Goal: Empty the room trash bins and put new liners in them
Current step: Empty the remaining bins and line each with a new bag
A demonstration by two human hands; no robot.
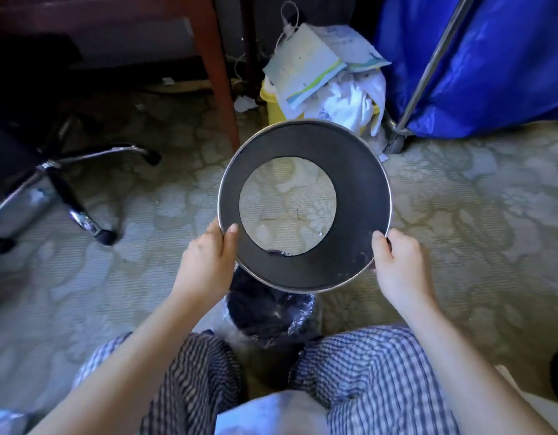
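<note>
Presently a round bin ring (pixel 306 268), dark with a bright metal rim and a wide central hole, is held level above the carpet (pixel 459 215) by both hands. The left hand (pixel 205 262) is clenched on the ring's near-left edge, thumb over the top and the other fingers hidden beneath; the right hand (pixel 400 265) is clenched on the near-right edge in the same way. Directly below the ring's near edge, between the person's knees, the small trash bin (pixel 271 315) is seen, already dressed with a clear liner (pixel 299 321) whose crinkled plastic is folded over the mouth. The step in hand is judged to be the seating of the ring over that liner. Several faults can be foreseen. If the ring is brought down tilted, one side of the liner could be pushed into the bin and left unclamped. If the plastic is pinched hard against the metal rim, it could be torn. Because the bin is largely hidden by the ring, the lowering would be done half blind and the mouth could be missed. Behind, a yellow bucket (pixel 266 105) heaped with paper and white cloth stands near a blue laundry bag (pixel 491 73); a forward swing of the ring could topple that heap. Small debris is visible on the carpet through the hole.
</note>
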